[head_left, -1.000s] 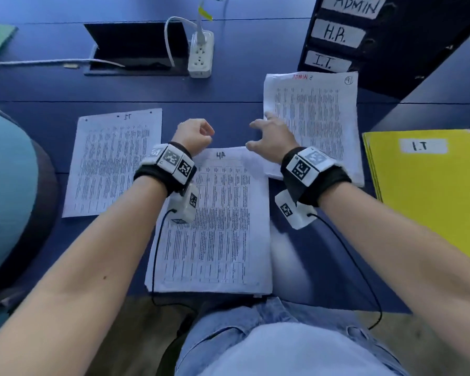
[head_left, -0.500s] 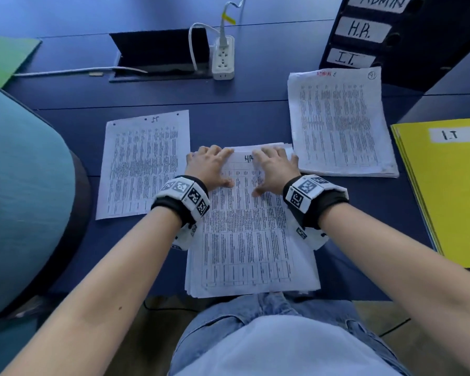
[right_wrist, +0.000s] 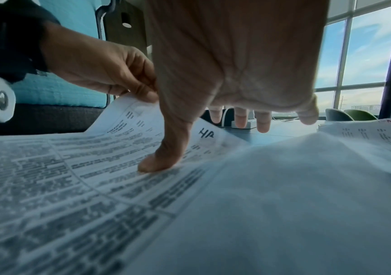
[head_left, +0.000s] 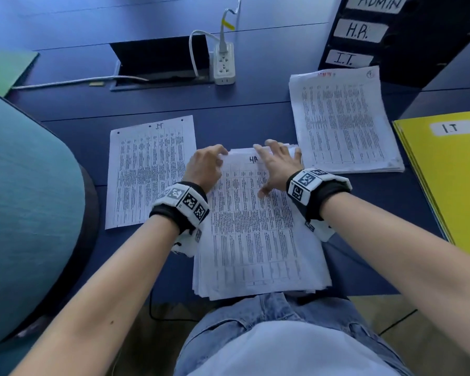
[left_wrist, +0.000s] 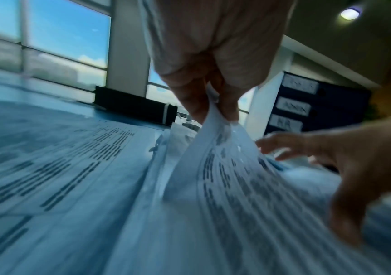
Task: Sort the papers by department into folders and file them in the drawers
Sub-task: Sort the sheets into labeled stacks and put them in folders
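I am watching the left hand (head_left: 205,169) pinching up the far-left corner of the white printed HR-marked top sheet (head_left: 253,213) on the stack at the blue desk's (head_left: 255,104) near edge, right hand (head_left: 278,165) spread flat pressing the sheet, sorting ongoing; next, peeling calls for easing that thumb.

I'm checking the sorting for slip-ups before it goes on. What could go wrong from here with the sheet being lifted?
1. The left hand pinches only a corner of the HR sheet while the right hand's thumb presses it down; it may crease or tear.
2. The middle stack overhangs the table edge; sheets could slide off.
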The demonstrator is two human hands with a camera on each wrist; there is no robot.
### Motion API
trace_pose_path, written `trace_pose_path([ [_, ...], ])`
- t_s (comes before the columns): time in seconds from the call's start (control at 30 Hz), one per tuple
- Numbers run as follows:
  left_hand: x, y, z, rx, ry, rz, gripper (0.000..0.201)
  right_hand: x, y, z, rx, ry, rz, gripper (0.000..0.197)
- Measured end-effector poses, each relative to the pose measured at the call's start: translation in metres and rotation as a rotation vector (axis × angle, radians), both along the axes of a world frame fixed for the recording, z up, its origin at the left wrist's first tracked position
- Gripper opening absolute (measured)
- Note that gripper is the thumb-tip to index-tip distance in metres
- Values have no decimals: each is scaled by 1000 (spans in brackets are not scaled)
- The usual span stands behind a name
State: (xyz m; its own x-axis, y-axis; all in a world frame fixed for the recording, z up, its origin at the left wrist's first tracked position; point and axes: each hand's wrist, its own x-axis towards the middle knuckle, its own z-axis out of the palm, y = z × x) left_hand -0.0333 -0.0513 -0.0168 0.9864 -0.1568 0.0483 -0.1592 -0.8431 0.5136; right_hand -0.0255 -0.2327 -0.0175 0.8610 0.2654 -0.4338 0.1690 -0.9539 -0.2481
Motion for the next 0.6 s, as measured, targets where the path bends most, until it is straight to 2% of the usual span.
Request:
trace_pose_path([
  [0.07,3,5,6,-147,70,31,15,1,3,1,-18,-14,36,117],
  [0.17,5,13,21,-310,279,-45,11,-3,6,1,-24,-83,73,102],
  [0.23,7,17,27,-296,403,-152,8,-8,7,1,-48,-154,103,90],
  [0.3,10,21,28,-285,495,-200,16,-14,6,3,-97,-241,140,82],
  [0.4,14,21,24,-341,482,-126,27,-23,3,9,-201,-351,205,64],
  [0.47,15,17,19,-254,426,-87,24,-32,5,8,-225,-420,248,47],
  [0.53,15,12,12,-52,372,-114,34,-39,6,5,-247,-514,257,31],
  [0.6,15,7,6,153,353,-149,44,-42,7,4,-237,-502,235,28],
])
